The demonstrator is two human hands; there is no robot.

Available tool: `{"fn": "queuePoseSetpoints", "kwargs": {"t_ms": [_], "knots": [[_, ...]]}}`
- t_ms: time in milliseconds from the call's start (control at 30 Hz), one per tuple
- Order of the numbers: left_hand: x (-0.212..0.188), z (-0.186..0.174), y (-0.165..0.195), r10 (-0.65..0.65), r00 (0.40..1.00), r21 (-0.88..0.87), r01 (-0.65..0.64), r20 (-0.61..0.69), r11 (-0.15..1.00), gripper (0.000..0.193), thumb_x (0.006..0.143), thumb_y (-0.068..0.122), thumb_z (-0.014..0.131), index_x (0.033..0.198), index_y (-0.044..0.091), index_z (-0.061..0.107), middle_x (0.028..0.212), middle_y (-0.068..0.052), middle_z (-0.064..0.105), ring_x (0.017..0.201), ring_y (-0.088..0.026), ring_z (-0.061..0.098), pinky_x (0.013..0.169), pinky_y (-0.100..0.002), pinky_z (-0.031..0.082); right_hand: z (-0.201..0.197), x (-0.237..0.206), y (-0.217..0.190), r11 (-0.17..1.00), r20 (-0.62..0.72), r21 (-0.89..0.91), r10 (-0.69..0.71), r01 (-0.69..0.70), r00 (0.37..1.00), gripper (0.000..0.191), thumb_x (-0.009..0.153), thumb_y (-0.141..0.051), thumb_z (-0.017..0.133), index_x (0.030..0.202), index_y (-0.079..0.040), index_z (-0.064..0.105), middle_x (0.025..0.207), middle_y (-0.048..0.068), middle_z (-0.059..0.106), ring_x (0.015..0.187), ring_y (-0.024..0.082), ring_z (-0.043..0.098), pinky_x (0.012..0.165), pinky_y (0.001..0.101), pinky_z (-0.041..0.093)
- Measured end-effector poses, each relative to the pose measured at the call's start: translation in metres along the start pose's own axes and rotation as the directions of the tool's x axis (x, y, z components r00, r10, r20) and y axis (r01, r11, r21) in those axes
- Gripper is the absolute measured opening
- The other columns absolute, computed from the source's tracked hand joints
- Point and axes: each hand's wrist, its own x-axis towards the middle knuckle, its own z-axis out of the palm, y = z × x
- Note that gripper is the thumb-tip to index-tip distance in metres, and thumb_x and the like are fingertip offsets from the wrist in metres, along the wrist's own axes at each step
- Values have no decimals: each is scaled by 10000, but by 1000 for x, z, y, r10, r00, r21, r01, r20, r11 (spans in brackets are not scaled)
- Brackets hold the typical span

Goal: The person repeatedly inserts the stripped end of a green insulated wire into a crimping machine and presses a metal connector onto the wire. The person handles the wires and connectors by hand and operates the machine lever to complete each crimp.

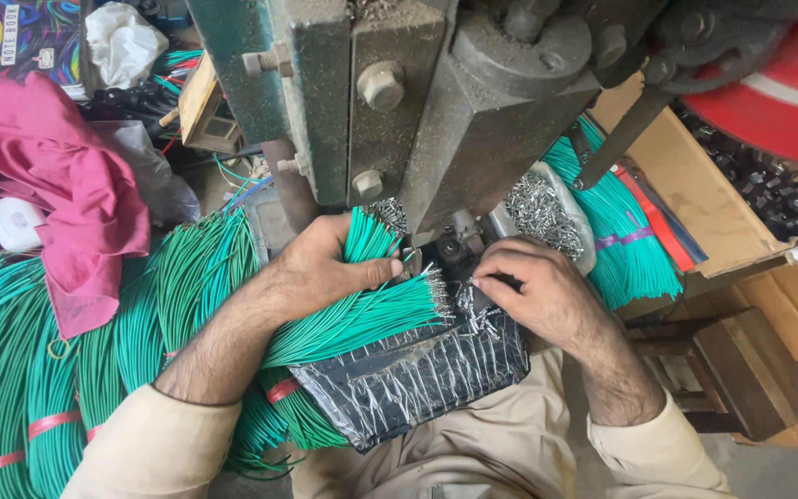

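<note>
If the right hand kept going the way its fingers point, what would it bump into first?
Probably the metal-tipped ends of the green wire bundle, held by the left hand; the right hand points left, though depth is unclear.

A small wire-terminal crimping workshop. A heavy, grimy green press machine [390, 102] with bolted steel plates stood over the work area; bundles of cut green wires [57, 370] tied with pink bands lay heaped at left, a bag of loose metal terminals [539, 214] sat beside the press, and cardboard boxes [695, 194] held further wire bundles at right.
</note>
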Motion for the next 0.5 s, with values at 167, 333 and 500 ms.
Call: {"fn": "queuePoseSetpoints", "kwargs": {"t_ms": [167, 333, 500], "knots": [[-1, 0, 1, 63, 998, -9, -63, 22, 998, 247, 853, 184, 804, 1050, 50, 742, 882, 2, 753, 836, -62, 648, 777, -292, 571, 9, 2, 7, 963, -71, 234, 152, -131, 986, 188, 921, -28, 666, 1098, -18, 729, 965, 84, 721, 895, 168, 703, 787, 300, 557], [-1, 1, 3, 64, 998, 30, -64, 31, 997, 272, 845, 200, 815, 1060, 56, 732, 889, 0, 757, 845, -64, 649, 787, -290, 573, 24, 6, 23, 862, -102, 493, 192, -117, 976, 135, 986, 23, 609, 1090, 26, 696, 986, 90, 721, 885, 141, 707, 816, 272, 586], [-4, 0, 5, 93, 995, 54, -95, 24, 994, 255, 849, 186, 797, 1061, 56, 737, 886, -1, 761, 840, -59, 653, 777, -287, 571, 40, 15, 26, 710, -113, 700, 213, -75, 970, 88, 1021, 14, 587, 1079, 54, 641, 980, 108, 751, 909, 140, 742, 859, 281, 619]]}}
